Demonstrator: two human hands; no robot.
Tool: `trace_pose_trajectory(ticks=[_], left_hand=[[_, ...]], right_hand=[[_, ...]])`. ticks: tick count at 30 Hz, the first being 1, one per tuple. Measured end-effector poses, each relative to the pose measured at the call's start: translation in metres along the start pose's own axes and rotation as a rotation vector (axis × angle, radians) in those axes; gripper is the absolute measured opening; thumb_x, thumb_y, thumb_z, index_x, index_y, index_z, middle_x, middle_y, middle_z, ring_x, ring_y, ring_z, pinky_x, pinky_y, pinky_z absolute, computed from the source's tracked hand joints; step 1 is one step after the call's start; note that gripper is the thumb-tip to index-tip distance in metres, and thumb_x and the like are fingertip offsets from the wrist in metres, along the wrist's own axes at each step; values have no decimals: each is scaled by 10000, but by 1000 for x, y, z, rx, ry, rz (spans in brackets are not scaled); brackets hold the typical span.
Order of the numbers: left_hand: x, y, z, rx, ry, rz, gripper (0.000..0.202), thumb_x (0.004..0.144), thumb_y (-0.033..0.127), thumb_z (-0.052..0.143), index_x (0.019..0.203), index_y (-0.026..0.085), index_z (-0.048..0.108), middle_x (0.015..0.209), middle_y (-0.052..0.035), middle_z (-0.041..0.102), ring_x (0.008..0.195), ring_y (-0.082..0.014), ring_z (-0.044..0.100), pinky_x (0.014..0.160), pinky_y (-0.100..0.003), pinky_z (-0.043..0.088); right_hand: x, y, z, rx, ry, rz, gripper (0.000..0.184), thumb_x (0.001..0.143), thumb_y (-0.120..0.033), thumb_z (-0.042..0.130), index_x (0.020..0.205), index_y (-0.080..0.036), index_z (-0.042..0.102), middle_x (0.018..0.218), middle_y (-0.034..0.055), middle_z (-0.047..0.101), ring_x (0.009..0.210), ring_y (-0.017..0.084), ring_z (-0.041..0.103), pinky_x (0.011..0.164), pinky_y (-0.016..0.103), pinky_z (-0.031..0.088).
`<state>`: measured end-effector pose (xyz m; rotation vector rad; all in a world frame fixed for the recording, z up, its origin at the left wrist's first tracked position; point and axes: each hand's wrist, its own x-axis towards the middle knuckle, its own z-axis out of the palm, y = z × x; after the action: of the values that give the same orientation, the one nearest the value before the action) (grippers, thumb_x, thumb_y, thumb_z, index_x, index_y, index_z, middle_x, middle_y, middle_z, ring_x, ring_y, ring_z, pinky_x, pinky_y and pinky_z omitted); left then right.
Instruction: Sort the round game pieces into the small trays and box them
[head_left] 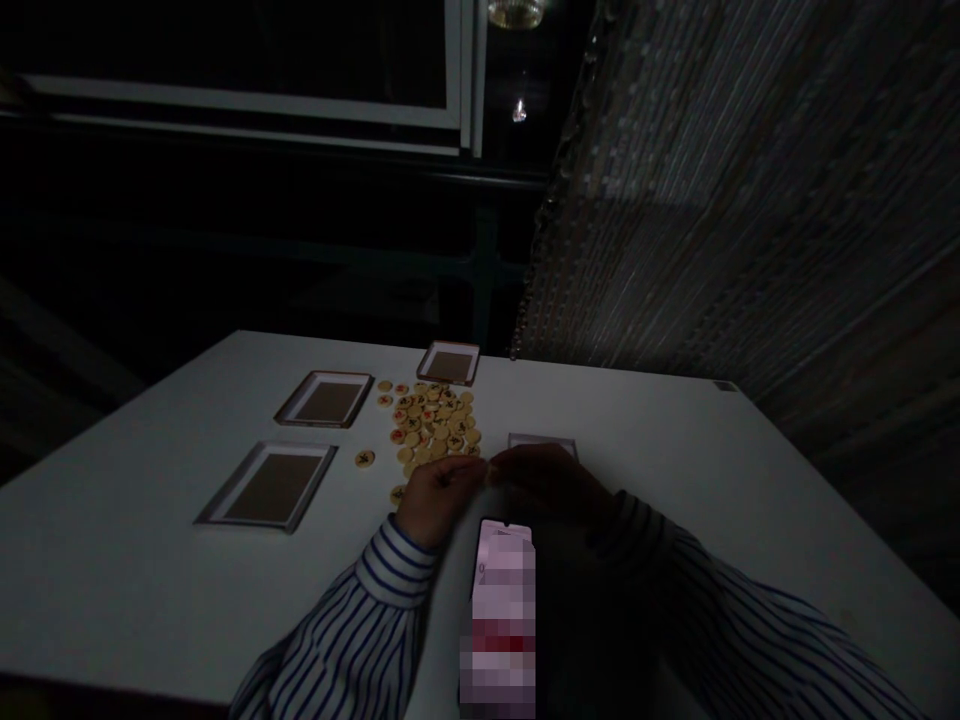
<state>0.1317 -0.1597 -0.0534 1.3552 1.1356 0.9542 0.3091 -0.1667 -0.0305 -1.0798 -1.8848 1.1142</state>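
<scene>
My left hand [441,494] and my right hand [553,478] meet above the table, fingertips pinched close together. Between them shows a small pale spot; what it is stays too dark and small to make out. Just beyond my left hand lies a loose pile of round wooden Chinese chess pieces [435,420], some marked in red and some in black. One piece [364,459] lies apart on the left, and another [397,494] is beside my left wrist. Below my hands a lit phone [504,600] lies on the table, its screen partly blurred.
The white table [135,580] is dimly lit. Two framed trays [271,487] [325,399] lie left of the pile, a third tray [448,363] behind it. My right hand partly covers another frame [541,438]. A bead curtain [675,200] hangs at the right.
</scene>
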Motion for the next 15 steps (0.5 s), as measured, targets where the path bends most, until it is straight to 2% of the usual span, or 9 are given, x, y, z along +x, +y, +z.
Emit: trace_pose_trajectory(ticks=[5, 10, 15], left_hand=[[-3, 5, 6, 7, -97, -1, 239, 680, 327, 591, 792, 135, 679, 801, -61, 690, 775, -173, 609, 736, -276, 456], [-3, 3, 11, -49, -148, -56, 238, 673, 324, 598, 786, 131, 678, 772, -64, 687, 726, -157, 602, 677, -255, 450], [-3, 8, 15, -142, -93, -119, 216, 631, 306, 628, 740, 126, 676, 728, -57, 679, 640, -129, 580, 599, -227, 430]], right_hand=[[-7, -7, -6, -95, -31, -3, 192, 776, -259, 520, 882, -168, 651, 839, 57, 671, 756, 157, 614, 695, 305, 483], [-12, -2, -7, -80, -6, 11, 218, 776, -300, 520, 895, -157, 634, 824, 59, 670, 751, 156, 616, 679, 296, 489], [-17, 9, -8, -28, 100, 5, 252, 761, -339, 532, 935, -167, 593, 875, 61, 654, 792, 158, 607, 709, 311, 487]])
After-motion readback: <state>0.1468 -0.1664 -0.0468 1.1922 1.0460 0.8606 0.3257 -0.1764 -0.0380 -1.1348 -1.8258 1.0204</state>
